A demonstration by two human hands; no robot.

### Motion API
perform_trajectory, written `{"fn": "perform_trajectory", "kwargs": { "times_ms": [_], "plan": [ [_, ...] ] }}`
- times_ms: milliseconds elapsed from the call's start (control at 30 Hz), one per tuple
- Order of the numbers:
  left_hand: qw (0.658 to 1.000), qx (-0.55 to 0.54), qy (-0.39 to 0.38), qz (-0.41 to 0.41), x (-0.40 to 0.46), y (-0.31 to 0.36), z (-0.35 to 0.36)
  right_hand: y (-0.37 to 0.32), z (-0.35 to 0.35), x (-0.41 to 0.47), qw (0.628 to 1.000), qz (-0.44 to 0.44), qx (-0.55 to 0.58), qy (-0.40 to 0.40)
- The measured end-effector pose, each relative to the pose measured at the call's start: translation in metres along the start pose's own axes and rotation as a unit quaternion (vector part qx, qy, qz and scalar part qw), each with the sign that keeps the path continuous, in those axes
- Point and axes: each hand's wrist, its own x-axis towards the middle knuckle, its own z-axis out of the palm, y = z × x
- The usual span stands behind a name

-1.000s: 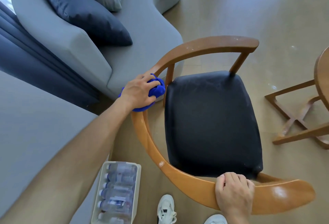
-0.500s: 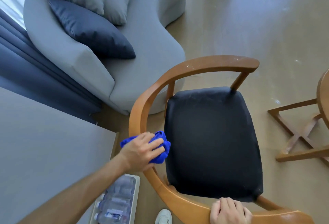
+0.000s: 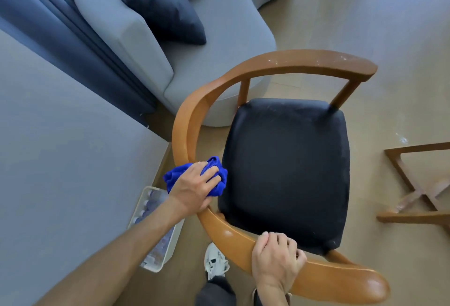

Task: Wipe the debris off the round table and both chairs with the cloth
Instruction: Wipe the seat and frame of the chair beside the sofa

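Grey sofa [image 3: 219, 45], navy curtain [image 3: 60, 25], tan floor [image 3: 365, 13].

Single head-worn wide-angle view, looking steeply down and forward from close above the chair [image 3: 287, 171]. Sofa [image 3: 219, 38] at top, person's shoe [image 3: 215, 260] at bottom edge. Edges bow.

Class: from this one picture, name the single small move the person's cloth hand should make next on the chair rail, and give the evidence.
Probably slide the blue cloth under the left hand up along the curved rail toward its far arm, where pale specks show, while the right hand steadies the near rail.
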Motion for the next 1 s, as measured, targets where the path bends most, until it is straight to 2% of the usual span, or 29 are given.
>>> {"fn": "perform_trajectory", "kwargs": {
  "times_ms": [133,300,467,633,700,767,867,1000],
  "plan": [
    [0.993,-0.102,-0.015,-0.051,-0.018,0.038,0.01,0.002,-0.002,0.001,1.0,-0.003,-0.012,-0.003],
    [0.994,-0.094,-0.031,-0.047,-0.015,0.032,0.015,0.006,-0.009,0.0,0.999,-0.046,-0.018,-0.014],
    [0.995,-0.07,-0.062,-0.018,-0.012,0.026,0.014,0.038,-0.005,0.013,0.976,-0.203,-0.072,-0.025],
    [0.982,0.078,-0.089,0.146,0.016,-0.03,-0.003,0.075,-0.009,0.04,0.971,-0.219,-0.096,-0.017],
    [0.977,0.144,-0.078,0.138,0.048,-0.068,-0.018,0.074,-0.009,0.041,0.974,-0.21,-0.078,-0.023],
    [0.977,0.184,-0.066,0.085,0.078,-0.092,-0.028,0.072,-0.009,0.042,0.976,-0.202,-0.073,-0.037],
    [0.957,0.263,-0.121,-0.005,0.093,-0.075,-0.035,0.073,-0.013,0.043,0.978,-0.196,-0.057,-0.049],
    [0.915,0.275,-0.289,0.062,0.074,-0.022,-0.023,0.068,-0.02,0.044,0.979,-0.182,-0.045,-0.073]
  ]
}}
